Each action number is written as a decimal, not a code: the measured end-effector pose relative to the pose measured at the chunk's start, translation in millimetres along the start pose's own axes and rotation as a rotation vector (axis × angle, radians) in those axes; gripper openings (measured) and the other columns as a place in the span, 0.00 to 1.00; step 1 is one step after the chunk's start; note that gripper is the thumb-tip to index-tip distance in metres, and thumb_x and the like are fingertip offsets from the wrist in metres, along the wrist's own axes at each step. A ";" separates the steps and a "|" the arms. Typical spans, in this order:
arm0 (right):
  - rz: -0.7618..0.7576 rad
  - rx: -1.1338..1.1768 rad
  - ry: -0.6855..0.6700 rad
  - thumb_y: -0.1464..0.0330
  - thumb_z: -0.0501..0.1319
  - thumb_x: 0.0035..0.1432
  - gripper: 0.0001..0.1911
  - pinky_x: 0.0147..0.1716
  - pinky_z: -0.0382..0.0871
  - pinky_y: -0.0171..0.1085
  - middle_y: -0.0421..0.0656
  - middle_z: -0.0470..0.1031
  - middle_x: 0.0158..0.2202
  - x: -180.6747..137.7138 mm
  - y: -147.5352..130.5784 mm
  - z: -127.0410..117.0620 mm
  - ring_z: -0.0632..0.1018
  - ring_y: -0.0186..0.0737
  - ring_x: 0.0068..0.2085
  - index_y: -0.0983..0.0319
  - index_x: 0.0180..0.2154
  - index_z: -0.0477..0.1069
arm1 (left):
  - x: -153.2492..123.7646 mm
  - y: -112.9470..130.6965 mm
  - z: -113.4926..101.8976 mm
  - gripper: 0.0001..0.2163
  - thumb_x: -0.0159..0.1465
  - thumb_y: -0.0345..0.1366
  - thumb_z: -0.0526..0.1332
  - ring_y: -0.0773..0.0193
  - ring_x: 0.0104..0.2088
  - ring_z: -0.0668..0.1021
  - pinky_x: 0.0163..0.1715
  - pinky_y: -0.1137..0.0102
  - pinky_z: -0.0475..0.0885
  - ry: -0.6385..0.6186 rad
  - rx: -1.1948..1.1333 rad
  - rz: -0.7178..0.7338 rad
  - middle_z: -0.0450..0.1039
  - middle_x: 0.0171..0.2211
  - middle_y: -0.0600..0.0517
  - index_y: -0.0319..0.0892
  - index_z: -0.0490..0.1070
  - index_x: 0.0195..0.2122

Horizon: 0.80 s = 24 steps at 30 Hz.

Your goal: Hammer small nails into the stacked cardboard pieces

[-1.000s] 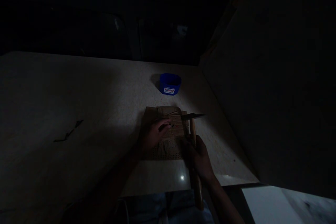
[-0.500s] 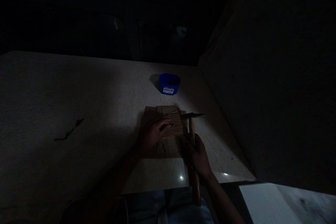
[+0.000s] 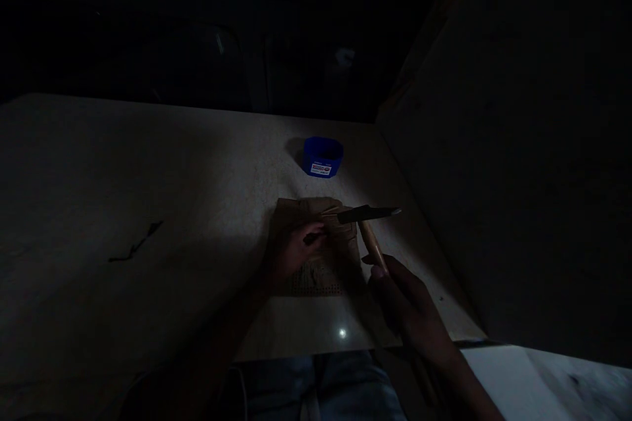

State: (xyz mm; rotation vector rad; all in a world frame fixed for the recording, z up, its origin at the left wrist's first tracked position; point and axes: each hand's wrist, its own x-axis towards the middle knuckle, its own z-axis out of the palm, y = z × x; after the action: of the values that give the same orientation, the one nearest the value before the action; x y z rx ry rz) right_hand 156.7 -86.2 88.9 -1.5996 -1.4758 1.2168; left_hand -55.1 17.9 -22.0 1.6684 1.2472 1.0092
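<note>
Hammer [image 3: 372, 241] at the cardboard's [image 3: 318, 279] two o'clock is grasped by the right hand [image 3: 403, 296] — likely a striking step, next needing careful aim — left hand's [image 3: 289, 250] hold indiscernible.

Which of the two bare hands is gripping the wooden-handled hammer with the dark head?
The right hand, which is closed around the hammer; the left hand is over the flat, brown cardboard instead.

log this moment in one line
left hand: over cardboard | right hand: gripping hammer | blue tub: beyond cardboard
</note>
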 end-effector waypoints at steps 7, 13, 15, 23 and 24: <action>-0.090 -0.160 -0.088 0.51 0.51 0.69 0.24 0.21 0.60 0.32 0.39 0.72 0.24 0.8 -27.8 -3.5 0.71 0.35 0.25 0.63 0.46 0.74 | 1.1 -3.4 -0.1 0.13 0.62 0.34 0.66 0.58 0.45 0.82 0.46 0.66 0.78 0.003 0.001 -0.037 0.81 0.45 0.49 0.47 0.76 0.49; -0.028 -0.219 -0.149 0.50 0.49 0.68 0.26 0.24 0.62 0.33 0.41 0.76 0.27 17.2 -10.4 4.7 0.74 0.38 0.27 0.64 0.42 0.74 | 1.7 -6.7 4.8 0.18 0.60 0.32 0.67 0.60 0.42 0.83 0.44 0.66 0.78 0.027 -0.020 -0.056 0.82 0.40 0.49 0.45 0.72 0.52; -0.054 -0.199 -0.107 0.50 0.49 0.69 0.25 0.26 0.64 0.33 0.42 0.77 0.29 16.4 -8.8 3.6 0.75 0.38 0.29 0.63 0.44 0.73 | 1.7 -5.4 4.9 0.18 0.60 0.33 0.66 0.60 0.42 0.83 0.43 0.67 0.78 0.013 -0.039 -0.060 0.82 0.41 0.49 0.45 0.72 0.52; -0.020 -0.223 -0.188 0.49 0.48 0.68 0.27 0.27 0.65 0.35 0.42 0.77 0.28 20.9 -3.3 8.3 0.75 0.41 0.29 0.64 0.44 0.73 | 0.2 -8.0 3.0 0.17 0.60 0.35 0.66 0.60 0.41 0.83 0.43 0.67 0.78 0.026 0.023 -0.044 0.82 0.39 0.50 0.45 0.72 0.51; -0.027 -0.211 -0.178 0.49 0.48 0.68 0.27 0.27 0.65 0.35 0.42 0.77 0.28 20.9 -3.1 8.5 0.76 0.41 0.30 0.63 0.44 0.73 | 0.1 -9.2 3.3 0.17 0.60 0.35 0.66 0.61 0.41 0.83 0.43 0.67 0.78 0.021 0.026 -0.044 0.82 0.40 0.50 0.46 0.72 0.51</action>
State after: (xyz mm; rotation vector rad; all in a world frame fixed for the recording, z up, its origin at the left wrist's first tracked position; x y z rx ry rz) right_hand 146.5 -66.4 84.3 -1.6340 -1.7835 1.2500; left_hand -55.1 19.3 -31.7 1.6469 1.3108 0.9892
